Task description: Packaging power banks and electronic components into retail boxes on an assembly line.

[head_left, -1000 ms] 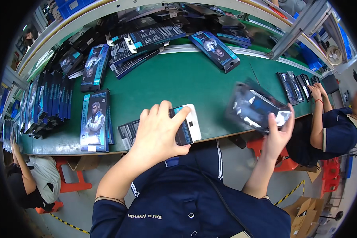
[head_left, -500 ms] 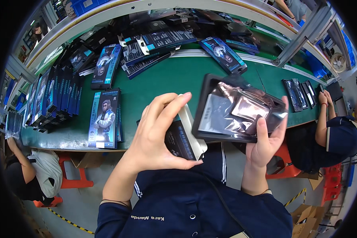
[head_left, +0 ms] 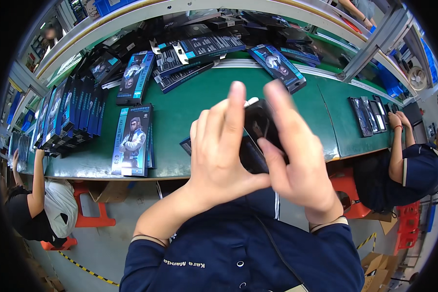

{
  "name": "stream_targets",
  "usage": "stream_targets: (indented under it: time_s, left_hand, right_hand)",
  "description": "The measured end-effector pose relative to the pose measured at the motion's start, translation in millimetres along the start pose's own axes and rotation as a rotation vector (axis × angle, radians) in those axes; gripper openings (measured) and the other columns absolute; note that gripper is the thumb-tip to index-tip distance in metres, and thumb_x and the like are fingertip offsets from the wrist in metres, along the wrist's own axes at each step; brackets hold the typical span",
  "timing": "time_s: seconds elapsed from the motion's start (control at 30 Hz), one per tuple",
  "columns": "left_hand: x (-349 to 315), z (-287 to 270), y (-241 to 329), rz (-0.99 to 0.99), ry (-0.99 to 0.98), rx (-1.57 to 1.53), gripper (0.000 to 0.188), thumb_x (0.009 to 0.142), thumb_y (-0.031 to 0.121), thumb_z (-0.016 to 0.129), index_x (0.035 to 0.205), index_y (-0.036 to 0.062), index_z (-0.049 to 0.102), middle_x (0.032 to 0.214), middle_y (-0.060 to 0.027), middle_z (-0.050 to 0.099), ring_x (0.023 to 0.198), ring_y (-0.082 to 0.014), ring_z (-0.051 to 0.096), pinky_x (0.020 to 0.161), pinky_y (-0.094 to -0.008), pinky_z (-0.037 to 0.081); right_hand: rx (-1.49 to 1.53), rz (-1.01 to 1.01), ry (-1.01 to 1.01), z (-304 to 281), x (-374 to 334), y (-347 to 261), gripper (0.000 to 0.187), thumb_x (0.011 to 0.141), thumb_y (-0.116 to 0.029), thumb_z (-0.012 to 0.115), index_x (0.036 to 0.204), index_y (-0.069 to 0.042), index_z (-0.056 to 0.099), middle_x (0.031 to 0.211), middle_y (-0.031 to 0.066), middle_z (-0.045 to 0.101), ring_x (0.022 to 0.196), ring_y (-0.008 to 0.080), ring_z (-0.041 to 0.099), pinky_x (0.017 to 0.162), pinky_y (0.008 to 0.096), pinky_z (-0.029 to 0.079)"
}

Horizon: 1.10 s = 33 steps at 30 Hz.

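My left hand (head_left: 216, 146) is closed around a flat dark carton (head_left: 185, 145), which shows blue print at its left corner. My right hand (head_left: 301, 155), its fingers blurred, grips a black plastic tray (head_left: 259, 117) turned edge-on at the carton's open end. Both hands are close together above the table's front edge. They hide most of the carton and tray, so I cannot tell how far the tray is inside. To the left lies a small stack of blue-black printed cartons (head_left: 131, 141).
Upright cartons (head_left: 68, 112) stand in a row at the left of the green table (head_left: 204, 97). More cartons (head_left: 199, 51) are heaped along the back under a metal rail. Co-workers sit on both sides; black trays (head_left: 367, 117) lie near the right one's hands (head_left: 399, 119).
My right hand has brought the tray left to the carton and turned it from face-up to edge-on. My left hand still holds the carton, now slightly further right.
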<state>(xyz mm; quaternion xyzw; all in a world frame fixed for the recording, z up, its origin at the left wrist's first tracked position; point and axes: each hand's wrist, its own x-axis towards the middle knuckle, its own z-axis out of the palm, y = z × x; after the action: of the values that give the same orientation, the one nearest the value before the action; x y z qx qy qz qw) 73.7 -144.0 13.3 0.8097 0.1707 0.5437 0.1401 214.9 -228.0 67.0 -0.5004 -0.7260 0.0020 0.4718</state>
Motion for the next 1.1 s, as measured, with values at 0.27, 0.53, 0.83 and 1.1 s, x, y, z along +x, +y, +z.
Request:
stream_targets:
  time_s: [0.27, 0.53, 0.83, 1.1]
  left_hand:
    - [-36, 17, -22, -0.249, 0.298, -0.269, 0.104, 0.059, 0.034, 0.098, 0.134, 0.0046, 0.032, 0.129, -0.0168, 0.044, 0.116, -0.0258, 0.052, 0.099, -0.0382, 0.043]
    - [0, -11, -8, -0.526, 0.353, -1.016, 0.028, 0.094, -0.006, 0.061, 0.108, 0.0071, 0.040, 0.119, -0.0170, 0.059, 0.098, -0.0114, 0.057, 0.088, -0.0250, 0.047]
    - [-10, -6, -37, -0.312, 0.272, -0.936, 0.034, 0.090, -0.001, 0.071, 0.114, 0.0052, 0.047, 0.113, -0.0147, 0.062, 0.102, -0.0147, 0.059, 0.089, -0.0281, 0.047]
    - [-59, -33, -43, -0.518, -0.460, -0.905, 0.120, 0.067, 0.015, 0.082, 0.158, 0.0015, 0.006, 0.161, -0.0191, 0.019, 0.148, -0.0305, 0.023, 0.117, -0.0439, 0.029]
  right_hand:
    - [0.478, 0.180, -0.052, 21, 5, 17, 0.024, 0.093, -0.005, 0.060, 0.116, -0.001, 0.064, 0.124, 0.0141, 0.060, 0.119, 0.0266, 0.056, 0.100, 0.0386, 0.045]
    - [0.488, -0.089, 0.486, 91, -9, 48, 0.019, 0.091, 0.004, 0.064, 0.109, 0.004, 0.058, 0.114, 0.0197, 0.062, 0.105, 0.0238, 0.063, 0.090, 0.0300, 0.050]
    - [0.616, -0.123, 0.444, 93, -9, 57, 0.033, 0.090, 0.004, 0.067, 0.115, -0.005, 0.047, 0.105, 0.0130, 0.061, 0.093, 0.0189, 0.061, 0.084, 0.0269, 0.048]
    - [0.808, 0.245, 0.230, 117, 1, 77, 0.053, 0.093, -0.020, 0.068, 0.136, -0.007, 0.040, 0.121, 0.0123, 0.051, 0.111, 0.0184, 0.051, 0.096, 0.0367, 0.043]
